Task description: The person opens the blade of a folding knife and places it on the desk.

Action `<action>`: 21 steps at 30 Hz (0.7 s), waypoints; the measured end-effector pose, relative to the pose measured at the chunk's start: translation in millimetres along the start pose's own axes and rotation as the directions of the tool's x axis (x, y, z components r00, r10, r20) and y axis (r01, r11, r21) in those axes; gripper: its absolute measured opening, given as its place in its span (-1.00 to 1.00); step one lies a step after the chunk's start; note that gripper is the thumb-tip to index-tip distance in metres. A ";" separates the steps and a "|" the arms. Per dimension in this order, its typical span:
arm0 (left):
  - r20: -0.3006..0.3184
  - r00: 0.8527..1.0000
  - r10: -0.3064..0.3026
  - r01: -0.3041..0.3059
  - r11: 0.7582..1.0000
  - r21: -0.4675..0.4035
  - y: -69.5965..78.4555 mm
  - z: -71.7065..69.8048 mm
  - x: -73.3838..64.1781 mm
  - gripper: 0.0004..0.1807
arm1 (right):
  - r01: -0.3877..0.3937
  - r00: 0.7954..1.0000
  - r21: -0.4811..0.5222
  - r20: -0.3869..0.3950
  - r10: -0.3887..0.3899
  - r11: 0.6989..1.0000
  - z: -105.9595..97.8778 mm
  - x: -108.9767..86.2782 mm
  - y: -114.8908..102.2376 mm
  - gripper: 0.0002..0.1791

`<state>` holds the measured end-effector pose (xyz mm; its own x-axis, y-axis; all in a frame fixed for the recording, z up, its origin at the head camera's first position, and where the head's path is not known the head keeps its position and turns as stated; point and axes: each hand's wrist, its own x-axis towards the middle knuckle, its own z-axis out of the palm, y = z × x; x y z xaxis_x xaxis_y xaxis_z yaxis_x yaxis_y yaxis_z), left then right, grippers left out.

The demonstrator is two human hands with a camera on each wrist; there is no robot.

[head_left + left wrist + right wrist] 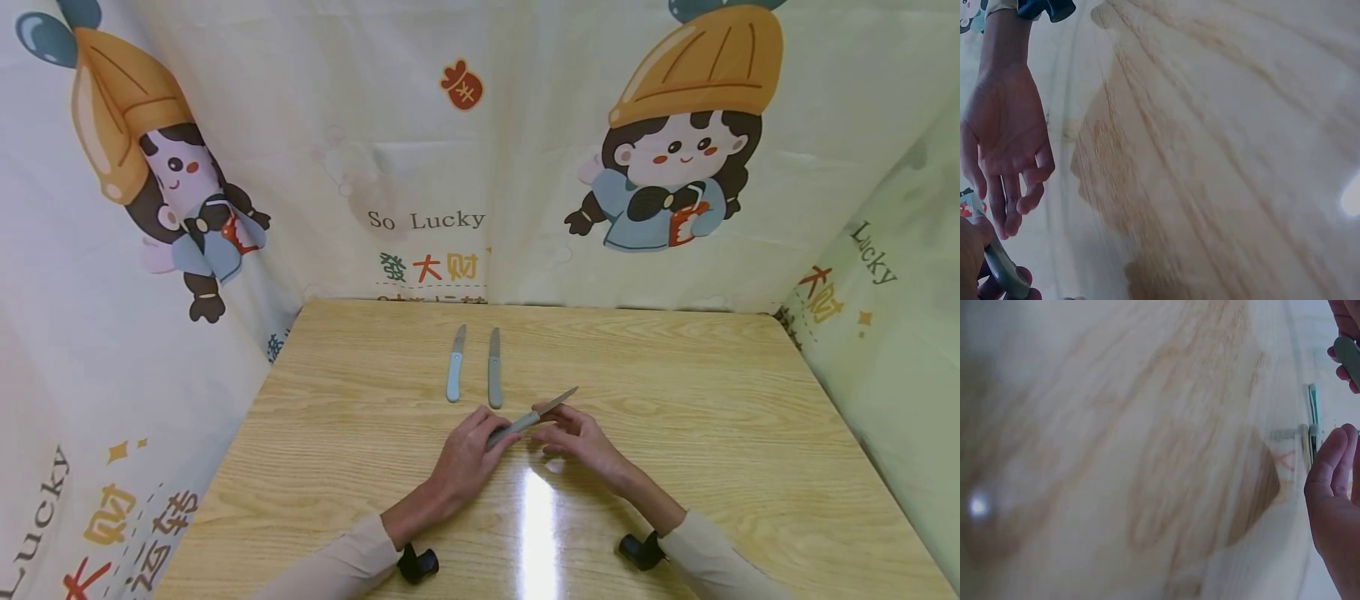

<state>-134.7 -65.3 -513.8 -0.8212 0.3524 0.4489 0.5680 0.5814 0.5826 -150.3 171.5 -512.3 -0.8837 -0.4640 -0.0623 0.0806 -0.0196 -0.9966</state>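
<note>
In the head view my left hand (468, 454) grips a small knife by its grey-green handle (517, 427), with the blade (558, 401) pointing up and to the right. My right hand (588, 446) is beside the blade, its fingers loosely bent; whether a fingertip touches the blade I cannot tell. In the left wrist view the right hand (1010, 128) appears palm-on, near the gripped handle (1004, 269). Beyond the hands lie two more knives on the table, one with a light blue handle (454, 379) and one with a grey handle (494, 383).
The wood-grain table (675, 367) extends to both sides of the hands. A printed cloth (540, 167) hangs behind and along the sides. Dark wrist devices sit under the left sleeve (417, 564) and the right sleeve (641, 550). A bright light reflection crosses the front of the table.
</note>
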 end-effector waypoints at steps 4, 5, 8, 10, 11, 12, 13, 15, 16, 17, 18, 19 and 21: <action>0.019 0.999 -0.050 0.051 0.997 -0.055 3.3 1.8 -0.1 -0.82 | -0.020 1.000 0.017 -0.017 0.020 1.000 2.8 1.0 0.7 -0.47; 0.025 0.998 -0.063 0.064 0.996 -0.063 4.2 2.2 -0.1 -0.81 | -0.027 0.999 0.023 -0.027 0.027 0.999 3.4 1.3 1.0 -0.48; 0.042 0.995 -0.092 0.095 0.992 -0.078 7.0 3.6 0.6 -0.80 | -0.036 0.998 0.032 -0.055 0.038 0.999 4.9 1.8 1.4 -0.50; 0.053 0.993 -0.108 0.112 0.989 -0.091 9.1 4.3 1.0 -0.80 | -0.047 0.996 0.036 -0.077 0.049 0.998 5.5 2.4 2.2 -0.51; 0.058 0.992 -0.112 0.117 0.988 -0.099 9.7 4.8 1.1 -0.80 | -0.051 0.995 0.036 -0.088 0.054 0.998 6.0 2.9 2.4 -0.52; 0.065 0.991 -0.114 0.121 0.987 -0.109 10.2 5.4 1.1 -0.80 | -0.056 0.993 0.039 -0.098 0.060 0.998 6.5 3.4 2.6 -0.53; 0.070 0.991 -0.114 0.122 0.986 -0.115 10.8 6.2 1.2 -0.79 | -0.061 0.992 0.045 -0.107 0.065 0.997 7.0 4.0 2.6 -0.54; 0.076 0.991 -0.111 0.119 0.986 -0.120 12.2 7.2 1.2 -0.79 | -0.070 0.990 0.052 -0.120 0.076 0.996 7.8 5.1 2.9 -0.55; 0.080 0.991 -0.110 0.119 0.986 -0.120 12.6 7.7 1.2 -0.78 | -0.072 0.989 0.055 -0.126 0.078 0.996 8.2 5.5 2.8 -0.55; 0.084 0.991 -0.108 0.118 0.986 -0.122 13.1 8.1 1.3 -0.77 | -0.071 0.989 0.057 -0.127 0.078 0.996 8.7 5.8 2.5 -0.56; 0.087 0.990 -0.110 0.120 0.985 -0.123 13.8 8.3 1.5 -0.77 | -0.070 0.989 0.059 -0.128 0.077 0.996 8.8 6.0 2.5 -0.56; 0.090 0.989 -0.113 0.124 0.985 -0.124 14.5 8.2 1.6 -0.75 | -0.067 0.989 0.060 -0.126 0.074 0.996 9.0 6.1 2.7 -0.56; 0.102 0.987 -0.125 0.138 0.982 -0.132 15.1 8.0 2.0 -0.73 | -0.067 0.990 0.061 -0.124 0.074 0.996 9.4 6.4 3.1 -0.56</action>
<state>-128.1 -49.9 -509.5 -0.8873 0.3494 0.3011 0.4512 0.5224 0.7235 -151.4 160.1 -515.2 -0.9255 -0.3512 -0.1420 0.1672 -0.0424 -0.9850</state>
